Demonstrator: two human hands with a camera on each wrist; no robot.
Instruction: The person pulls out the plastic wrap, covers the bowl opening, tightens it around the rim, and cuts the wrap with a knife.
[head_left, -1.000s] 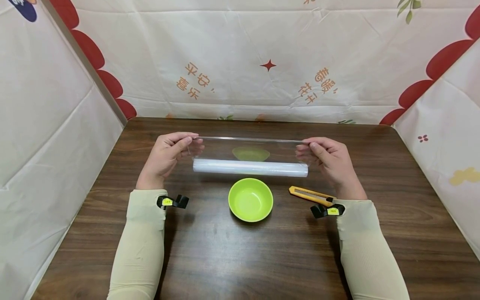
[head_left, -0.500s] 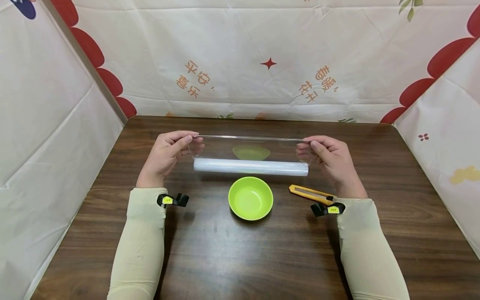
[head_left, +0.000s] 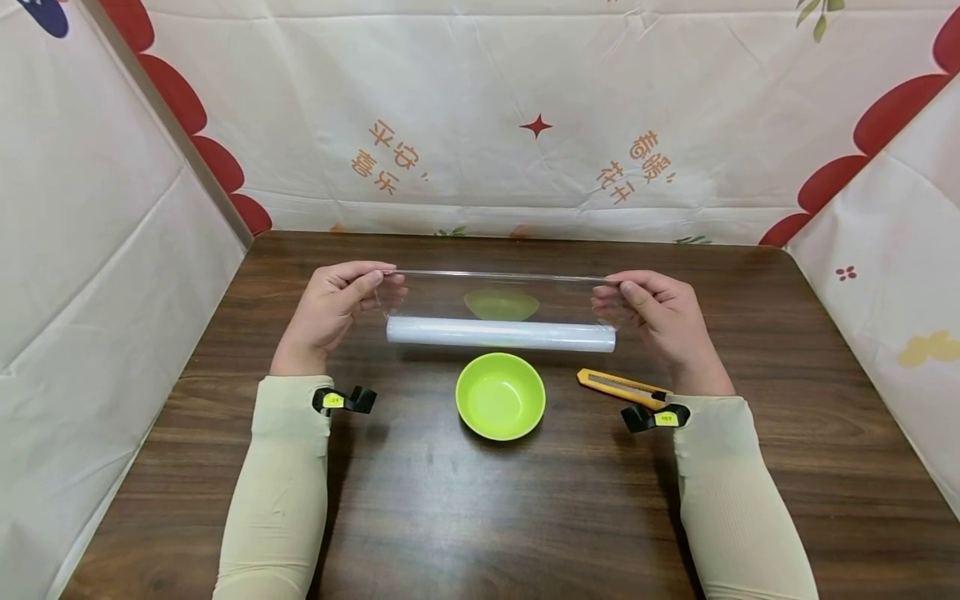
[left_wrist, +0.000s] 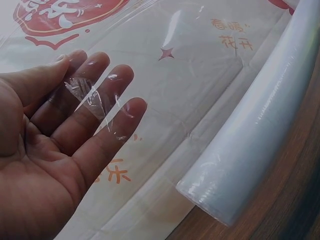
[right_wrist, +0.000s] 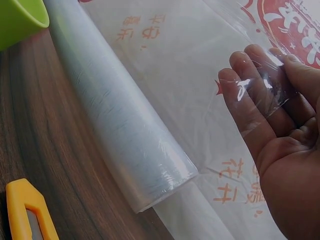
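A sheet of clear plastic wrap (head_left: 442, 293) stretches between both hands, drawn from a whitish roll of plastic wrap (head_left: 501, 334) lying across the table. My left hand (head_left: 318, 312) pinches the sheet's far left corner between thumb and index finger. At the opposite corner my right hand (head_left: 663, 325) pinches it the same way. Both wrist views show film over the other fingers (left_wrist: 92, 122), which are spread rather than curled. Just in front of the roll stands a lime-green bowl (head_left: 501, 397), with nothing visible inside. The film carries a faint green reflection.
An orange utility knife (head_left: 622, 388) lies right of the bowl, its rear end partly hidden by the right wrist and its black strap (head_left: 641, 419). The brown wooden table (head_left: 480, 525) is bounded by printed cloth walls (head_left: 480, 108) at the back and both sides.
The view has shifted very slightly. Hands, film, roll, bowl and knife keep the same positions relative to one another.
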